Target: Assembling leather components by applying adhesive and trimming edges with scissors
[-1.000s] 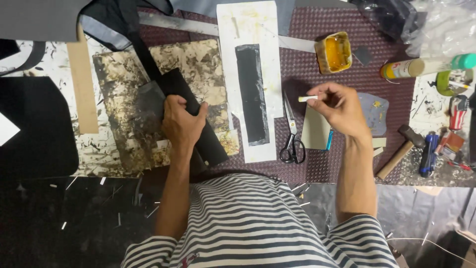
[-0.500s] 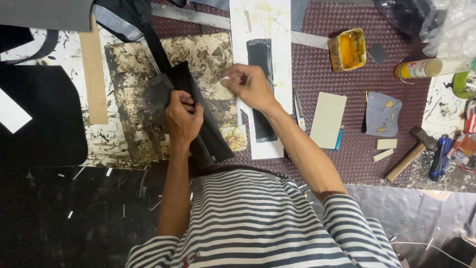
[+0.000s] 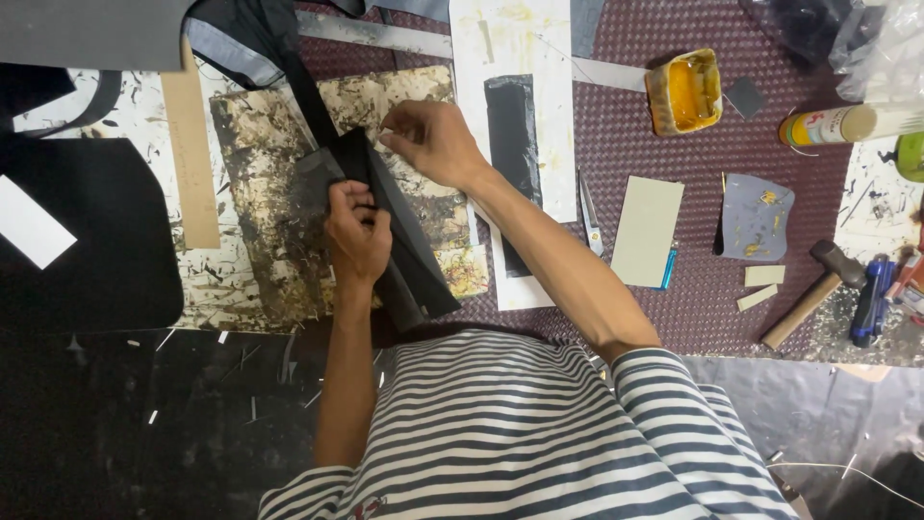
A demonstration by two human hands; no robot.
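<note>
The left hand (image 3: 356, 236) is clamped on a folded black leather piece (image 3: 404, 250), fingers curled over its near half and pinning it to the glue-stained board (image 3: 260, 193) beneath. The right hand (image 3: 433, 143) sits at about one o'clock from the left, its fingertips pinched together at the far top edge of the piece; something small and pale may be between them, but it is too small to tell. The piece lies on the board at the left-centre of the worktop (image 3: 616, 135), running from eleven o'clock toward five.

To do this well, I judge that the left grip should hold flat and firm so the fold cannot creep, while the right works in short, even touches along the edge, keeping any glue off the outer face.

The leather looks matte, supple and dark, folded into a long wedge with a strap (image 3: 298, 67) leading off at twelve o'clock. The board is hard, mottled brown and cream with dried adhesive. At two o'clock stands a tin of yellow glue (image 3: 685, 91); at three o'clock lie a pale card rectangle (image 3: 647, 231), scissors (image 3: 591, 217) and a grey glue-flecked scrap (image 3: 760, 214). A wooden-handled hammer (image 3: 813, 289) rests at four o'clock on the textured maroon mat.
</note>
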